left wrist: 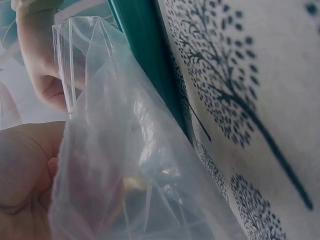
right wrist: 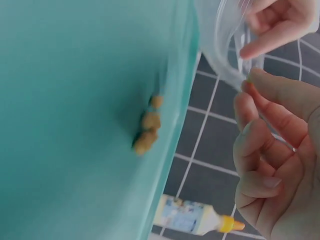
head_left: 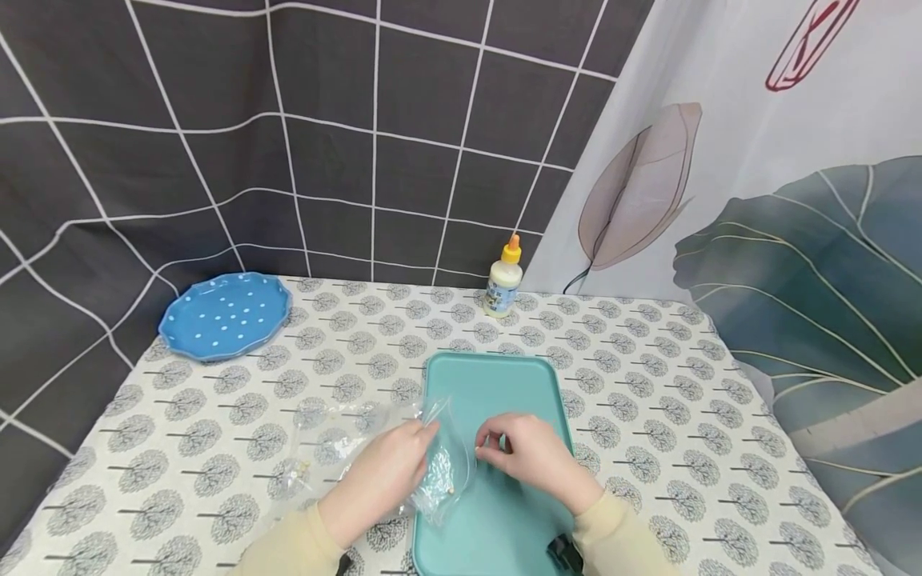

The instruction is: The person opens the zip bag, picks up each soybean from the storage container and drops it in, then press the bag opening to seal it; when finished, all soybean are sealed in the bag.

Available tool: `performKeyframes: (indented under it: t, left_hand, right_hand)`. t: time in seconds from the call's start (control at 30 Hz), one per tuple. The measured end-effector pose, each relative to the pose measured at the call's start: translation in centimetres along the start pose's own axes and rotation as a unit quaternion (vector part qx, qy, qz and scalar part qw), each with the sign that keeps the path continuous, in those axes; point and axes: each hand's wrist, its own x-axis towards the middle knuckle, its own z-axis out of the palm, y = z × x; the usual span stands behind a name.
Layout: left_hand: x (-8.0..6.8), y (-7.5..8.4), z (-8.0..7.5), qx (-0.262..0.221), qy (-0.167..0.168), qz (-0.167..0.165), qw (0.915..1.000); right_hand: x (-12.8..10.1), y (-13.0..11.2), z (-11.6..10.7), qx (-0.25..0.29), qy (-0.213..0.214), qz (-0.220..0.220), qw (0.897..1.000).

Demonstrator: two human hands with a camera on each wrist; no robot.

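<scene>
In the head view my left hand (head_left: pixel 389 464) grips a clear plastic bag (head_left: pixel 439 480) near its upper edge, over the left side of a teal tray (head_left: pixel 497 384). A small orange-brown bit shows through the film. My right hand (head_left: pixel 529 452) is over the tray, just right of the bag. Its thumb and forefinger pinch a tiny yellowish piece (right wrist: pixel 249 80) at the bag's edge in the right wrist view; most of it is hidden by the fingertips. Several small brown lumps (right wrist: pixel 148 122) are seen against the tray there.
More clear plastic (head_left: pixel 317 448) lies on the cloth to the left, with pale yellow bits in it. A blue dotted plate (head_left: pixel 223 316) is at the back left. Behind the tray stands a glue bottle (head_left: pixel 503 280) with a yellow-orange cap.
</scene>
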Motion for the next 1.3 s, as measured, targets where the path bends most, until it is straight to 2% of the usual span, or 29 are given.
performKeyframes:
  t: [0.1, 0.3, 0.77, 1.3]
  left_hand:
    - [0.0, 0.0, 0.0, 0.002, 0.002, 0.000, 1.0000]
    - [-0.1, -0.1, 0.1, 0.000, 0.008, 0.001, 1.0000]
    - [0.0, -0.1, 0.2, -0.006, 0.008, -0.002, 0.9999]
    - [0.1, -0.3, 0.3, -0.001, 0.004, -0.002, 1.0000]
  right_hand:
    - [0.1, -0.6, 0.2, -0.004, -0.002, -0.013, 1.000]
    - [0.3, -1.0, 0.5, 0.008, -0.010, 0.000, 1.000]
    - [-0.2, 1.5, 0.2, 0.013, -0.013, 0.048, 0.999]
    - [-0.3, 3.8, 0.5, -0.060, -0.018, 0.105, 0.992]
